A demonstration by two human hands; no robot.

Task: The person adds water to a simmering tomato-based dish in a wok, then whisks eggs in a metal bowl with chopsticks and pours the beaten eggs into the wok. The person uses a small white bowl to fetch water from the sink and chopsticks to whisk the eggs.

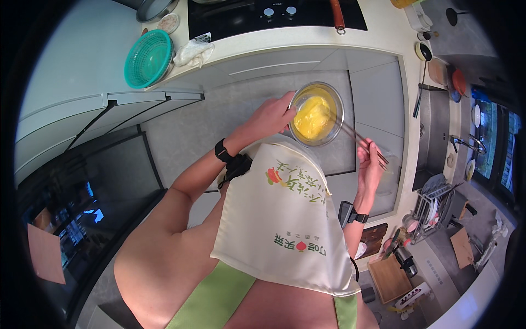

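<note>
A round metal bowl is held up in front of me, off the counter. My left hand grips its left rim, fingers wrapped round the edge. Inside lies yellow beaten egg, its surface streaked and frothy. My right hand, to the right of the bowl, closes on a pair of dark chopsticks. Their far ends reach over the rim into the egg and look blurred there.
Ahead, a black cooktop carries a pan's red-brown handle over its edge. A turquoise basket and a white cloth lie at the far left. To the right are a sink, a dish rack and a cutting board.
</note>
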